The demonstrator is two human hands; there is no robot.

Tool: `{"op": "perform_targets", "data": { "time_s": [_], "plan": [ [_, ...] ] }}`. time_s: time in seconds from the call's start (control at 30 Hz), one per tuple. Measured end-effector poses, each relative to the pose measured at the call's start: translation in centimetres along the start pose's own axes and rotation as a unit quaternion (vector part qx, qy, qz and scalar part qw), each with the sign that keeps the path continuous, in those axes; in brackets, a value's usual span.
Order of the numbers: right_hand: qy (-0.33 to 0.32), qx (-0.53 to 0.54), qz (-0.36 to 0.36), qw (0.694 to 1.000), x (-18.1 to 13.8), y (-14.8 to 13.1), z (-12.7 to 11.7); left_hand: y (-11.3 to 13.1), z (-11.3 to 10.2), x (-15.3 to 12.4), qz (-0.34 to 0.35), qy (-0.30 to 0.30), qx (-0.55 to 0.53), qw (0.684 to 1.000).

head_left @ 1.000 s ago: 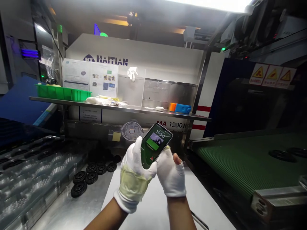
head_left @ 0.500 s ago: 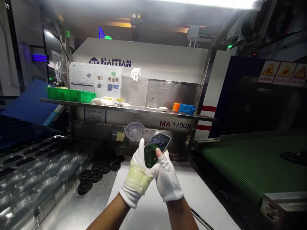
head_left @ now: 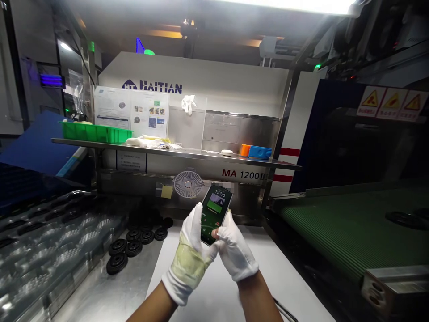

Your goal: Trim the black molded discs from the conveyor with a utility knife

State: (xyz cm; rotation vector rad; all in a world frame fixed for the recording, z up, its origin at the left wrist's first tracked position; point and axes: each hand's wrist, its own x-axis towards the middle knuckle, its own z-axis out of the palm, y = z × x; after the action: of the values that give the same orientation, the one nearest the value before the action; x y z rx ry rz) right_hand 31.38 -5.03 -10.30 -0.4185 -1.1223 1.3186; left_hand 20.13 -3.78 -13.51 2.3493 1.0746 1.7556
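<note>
Smartphone [head_left: 216,214]: upright between both hands, above the bench, screen lit and facing the wearer, reading 15:50.
Machine: white injection moulding machine [head_left: 234,85] marked HAITIAN and MA 1200, straight ahead.
Conveyor: green belt [head_left: 351,223] at right, carrying black discs.
Bench: white surface [head_left: 278,277] directly beneath the hands.
Shelf: steel shelf [head_left: 174,152] across the machine front, bearing a green crate [head_left: 95,133], a blue block [head_left: 259,152] and an orange block [head_left: 246,150].
Tray: clear moulded tray [head_left: 56,241] at left.
Parts: black wheels [head_left: 117,263] stacked beside the bench, left of the hands.
Left grip: left hand [head_left: 191,255], white glove wrapped in yellowish tape, closed around the phone's left edge.
Right grip: right hand [head_left: 236,248], white glove, closed on the phone's lower right, bare fingertip [head_left: 214,233] against the screen.
</note>
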Motion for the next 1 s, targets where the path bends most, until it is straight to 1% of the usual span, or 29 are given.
{"op": "perform_targets", "data": {
  "time_s": [0.1,0.17,0.2,0.27,0.33,0.4,0.5,0.6,0.7,0.87,0.93,1.0],
  "plan": [
    [-0.024,-0.008,-0.018,1.0,-0.2,-0.3,0.4,0.0,0.0,0.1,0.018,0.007,0.008,1.0],
    [-0.02,-0.009,-0.044,0.999,-0.2,-0.5,0.7,0.1,0.0,0.2,0.013,0.016,0.0,1.0],
    [-0.015,-0.003,-0.056,0.998,-0.2,-0.5,0.8,0.3,0.0,0.2,0.0,0.019,-0.012,1.0],
    [-0.002,0.014,-0.071,0.997,-0.1,-0.5,0.8,0.8,0.1,0.3,-0.053,0.016,-0.054,0.997],
    [0.018,0.022,-0.067,0.997,0.0,-0.3,0.5,1.5,0.1,0.3,-0.106,0.005,-0.11,0.988],
    [0.042,0.017,-0.052,0.998,0.1,-0.1,-0.1,2.3,-0.1,0.4,-0.13,-0.013,-0.157,0.979],
    [0.054,0.026,-0.028,0.998,0.2,-0.1,-0.9,3.6,-0.6,0.7,-0.126,-0.036,-0.187,0.974],
    [0.042,0.06,-0.012,0.997,0.3,-0.5,-1.2,4.4,-1.0,1.2,-0.112,-0.034,-0.189,0.975],
    [0.039,0.086,-0.008,0.995,0.2,-1.1,-0.9,4.8,-1.1,1.4,-0.094,-0.031,-0.19,0.977],
    [0.047,0.077,-0.014,0.996,0.4,-1.5,0.0,4.5,-0.4,1.2,-0.085,-0.027,-0.176,0.98],
    [0.044,0.054,-0.025,0.997,0.6,-1.5,0.1,4.0,0.0,1.5,-0.079,-0.006,-0.151,0.985],
    [0.04,0.031,-0.047,0.998,0.7,-1.8,-0.1,3.3,0.3,2.3,-0.054,0.029,-0.11,0.992]
  ]
}}
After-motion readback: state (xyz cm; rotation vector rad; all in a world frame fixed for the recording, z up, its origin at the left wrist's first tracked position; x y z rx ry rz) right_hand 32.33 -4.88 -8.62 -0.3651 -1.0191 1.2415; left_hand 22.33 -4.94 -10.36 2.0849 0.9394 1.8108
